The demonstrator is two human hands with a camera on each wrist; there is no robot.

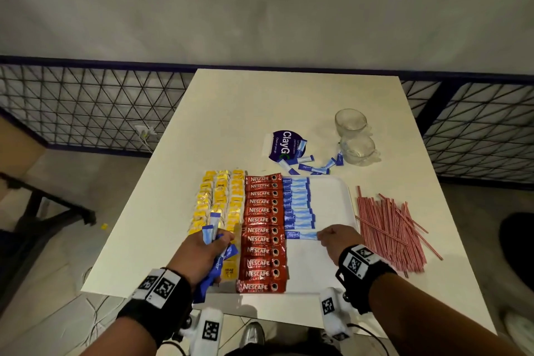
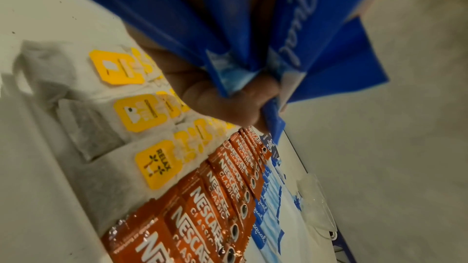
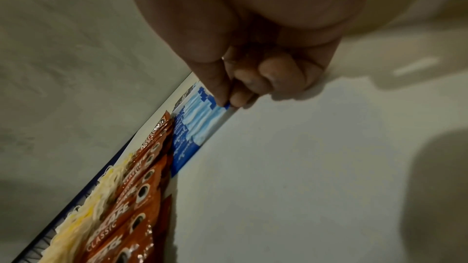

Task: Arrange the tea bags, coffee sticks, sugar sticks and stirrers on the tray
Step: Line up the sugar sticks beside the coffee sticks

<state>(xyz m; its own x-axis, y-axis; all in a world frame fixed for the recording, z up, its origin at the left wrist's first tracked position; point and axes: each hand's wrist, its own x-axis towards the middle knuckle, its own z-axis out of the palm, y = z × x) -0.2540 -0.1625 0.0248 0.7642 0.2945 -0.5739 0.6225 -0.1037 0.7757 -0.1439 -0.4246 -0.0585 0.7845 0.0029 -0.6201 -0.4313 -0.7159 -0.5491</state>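
Note:
A white tray (image 1: pixel 332 191) holds rows of yellow-tagged tea bags (image 1: pixel 219 199), red Nescafe coffee sticks (image 1: pixel 261 231) and blue sugar sticks (image 1: pixel 297 202). My right hand (image 1: pixel 320 235) pinches the right end of one sugar stick (image 1: pixel 300 235) lying flat at the near end of the blue row; thumb and forefinger meet on the sugar stick's tip (image 3: pixel 202 119). My left hand (image 1: pixel 219 240) grips a bundle of blue sugar sticks (image 2: pixel 316 27) above the tea bags. Red-and-white stirrers (image 1: pixel 387 231) lie in a loose pile on the table right of the tray.
Several loose sugar sticks (image 1: pixel 312 169) lie behind the tray beside a round purple ClayGo sign (image 1: pixel 284 145). Two glass cups (image 1: pixel 351 121) stand at the back right. The tray's right part is bare. A wire fence runs behind the table (image 1: pixel 231 113).

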